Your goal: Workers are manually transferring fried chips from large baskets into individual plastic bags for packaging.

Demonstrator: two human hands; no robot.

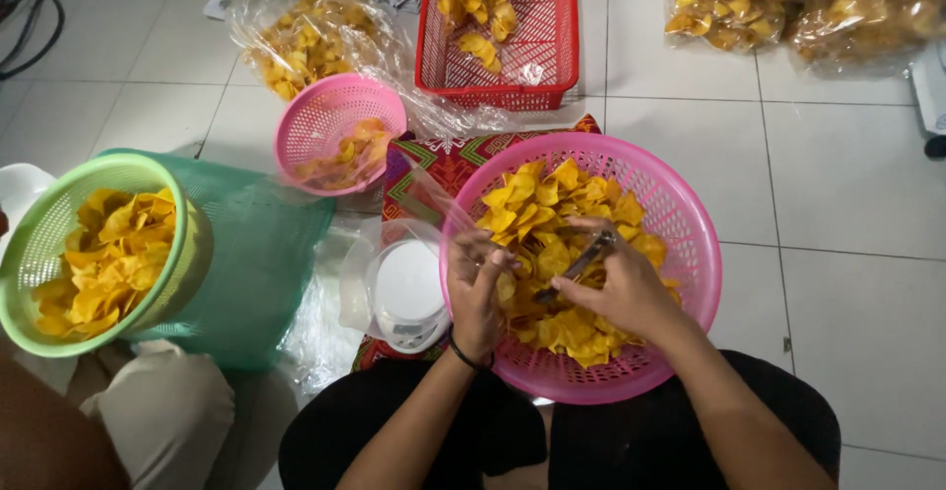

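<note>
A large pink basket (680, 214) of yellow chips (537, 209) rests on my lap. My right hand (621, 288) is shut on metal tongs (581, 261) that point into the chips. My left hand (478, 288) sits at the basket's left rim and grips the edge of a clear plastic bag (419, 194) held open over the chips. A white kitchen scale (409, 293), wrapped in plastic, stands just left of my left hand.
A small pink basket (325, 115) with a few chips stands behind the scale. A green basket (49, 224) full of chips is at the left by another person's knee (168, 401). A red crate (552, 66) and filled chip bags (808, 7) lie on the tiled floor.
</note>
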